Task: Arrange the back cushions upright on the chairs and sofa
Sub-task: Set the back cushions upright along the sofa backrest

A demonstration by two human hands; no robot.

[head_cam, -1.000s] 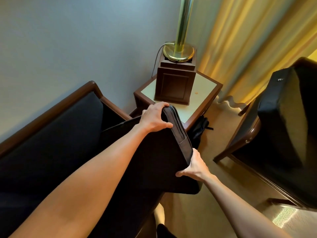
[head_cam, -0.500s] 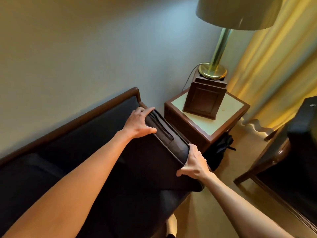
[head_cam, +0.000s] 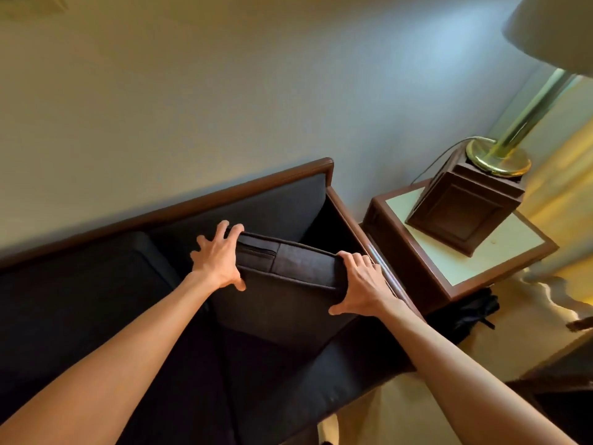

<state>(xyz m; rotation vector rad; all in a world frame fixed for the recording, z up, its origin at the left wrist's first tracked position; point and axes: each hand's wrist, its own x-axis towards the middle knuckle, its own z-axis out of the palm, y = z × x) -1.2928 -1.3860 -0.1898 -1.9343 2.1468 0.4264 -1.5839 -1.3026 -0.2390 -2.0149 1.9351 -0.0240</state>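
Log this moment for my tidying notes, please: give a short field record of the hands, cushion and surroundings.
held item: dark fabric back cushion with zip edge, upright over the seat
left hand: grip on cushion's left top corner
right hand: grip on cushion's right top corner
furniture: dark upholstered wood-framed sofa
beside sofa: wooden side table with pale top
on table: brass lamp on wooden block
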